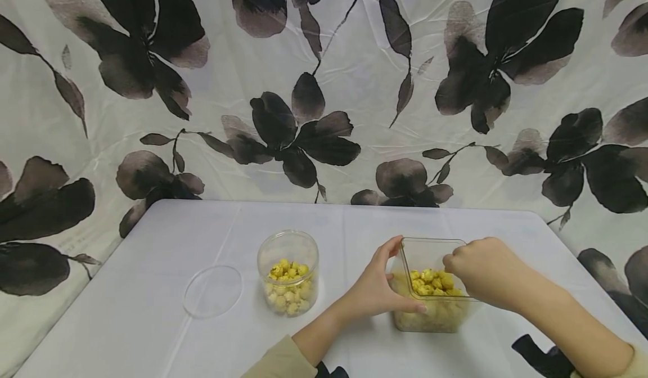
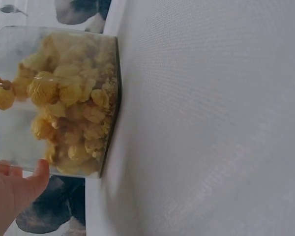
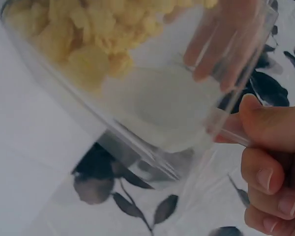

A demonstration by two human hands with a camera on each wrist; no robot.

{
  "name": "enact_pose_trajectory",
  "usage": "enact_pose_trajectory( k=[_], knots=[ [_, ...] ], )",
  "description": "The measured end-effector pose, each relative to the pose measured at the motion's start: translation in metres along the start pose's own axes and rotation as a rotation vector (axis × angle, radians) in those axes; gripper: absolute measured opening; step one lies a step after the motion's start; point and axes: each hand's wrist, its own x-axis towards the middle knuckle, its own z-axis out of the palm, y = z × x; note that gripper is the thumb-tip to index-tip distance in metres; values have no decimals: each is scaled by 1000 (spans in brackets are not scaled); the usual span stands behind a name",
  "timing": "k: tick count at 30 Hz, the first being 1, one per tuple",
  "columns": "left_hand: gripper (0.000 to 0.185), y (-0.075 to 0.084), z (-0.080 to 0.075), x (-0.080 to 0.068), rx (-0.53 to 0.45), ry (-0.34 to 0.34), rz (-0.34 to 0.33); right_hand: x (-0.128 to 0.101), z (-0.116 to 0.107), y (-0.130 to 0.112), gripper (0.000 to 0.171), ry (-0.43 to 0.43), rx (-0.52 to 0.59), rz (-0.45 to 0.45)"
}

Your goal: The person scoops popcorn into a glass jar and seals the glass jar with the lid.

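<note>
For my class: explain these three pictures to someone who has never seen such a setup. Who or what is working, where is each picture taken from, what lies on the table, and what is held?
No machine here: a person works with two bare hands. The wide picture comes from a camera on the head, looking down; the two close ones come from cameras on each wrist. On the white table stand a round clear jar part-filled with yellow puffed snacks, a clear round lid lying flat to its left, and a square clear container with more of the snacks. The left hand has its grip on the container's near-left corner. The right hand holds its right rim, fingers inside the wall, thumb outside.
</note>
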Motion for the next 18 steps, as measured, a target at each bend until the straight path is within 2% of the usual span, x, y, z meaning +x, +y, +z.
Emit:
enact_pose_trajectory(
  k=[3,9,14,18],
  knots=[
    [108,-1,1,0,-5,3,2,1,8,1,22,-21,131,60],
    [108,1,1,-1,-9,9,-7,3,13,14,40,-96,447,180],
    [108,2,1,-1,-26,10,-22,4,13,22,41,-139,573,199],
    [108,2,1,-1,-34,11,-34,6,13,23,41,-151,651,248]
  ],
)
